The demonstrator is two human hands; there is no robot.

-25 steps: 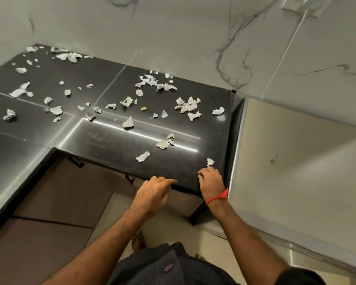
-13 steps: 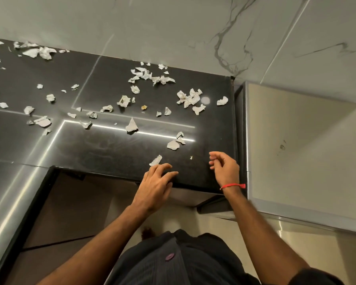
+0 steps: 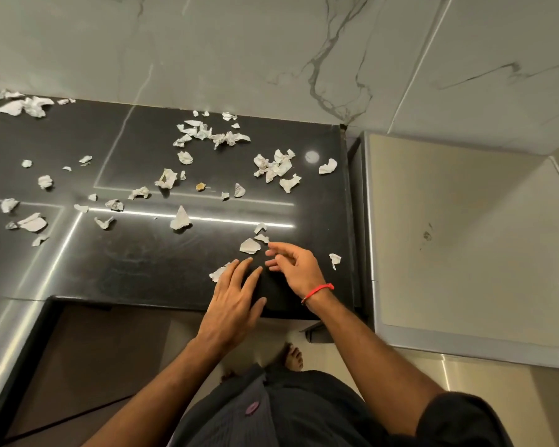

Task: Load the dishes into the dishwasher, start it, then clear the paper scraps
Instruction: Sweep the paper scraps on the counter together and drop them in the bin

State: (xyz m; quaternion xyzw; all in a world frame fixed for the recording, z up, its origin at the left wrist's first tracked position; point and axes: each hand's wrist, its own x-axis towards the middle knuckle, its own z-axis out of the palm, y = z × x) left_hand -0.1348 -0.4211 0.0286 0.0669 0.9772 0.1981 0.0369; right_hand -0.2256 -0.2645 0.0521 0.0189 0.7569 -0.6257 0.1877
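Several white paper scraps (image 3: 180, 218) lie scattered over the black countertop (image 3: 136, 259). My left hand (image 3: 233, 298) lies flat with spread fingers near the counter's front edge, its fingertips touching a scrap (image 3: 218, 272). My right hand (image 3: 292, 266), with a red thread on the wrist, hovers just right of it, fingers loosely extended toward two small scraps (image 3: 249, 245) and holding nothing. Another scrap (image 3: 335, 260) lies to the right of that hand. No dishes or dishwasher are visible.
A marble-look tiled wall (image 3: 271, 43) backs the counter. A beige appliance top (image 3: 459, 237) stands to the right across a narrow gap. Brown cabinet fronts (image 3: 94, 359) sit under the counter, and my bare feet (image 3: 292, 358) are on the floor.
Both hands have moved forward from the counter's front edge onto its top. The left now lies flat on a scrap; the right reaches left toward the small scraps.
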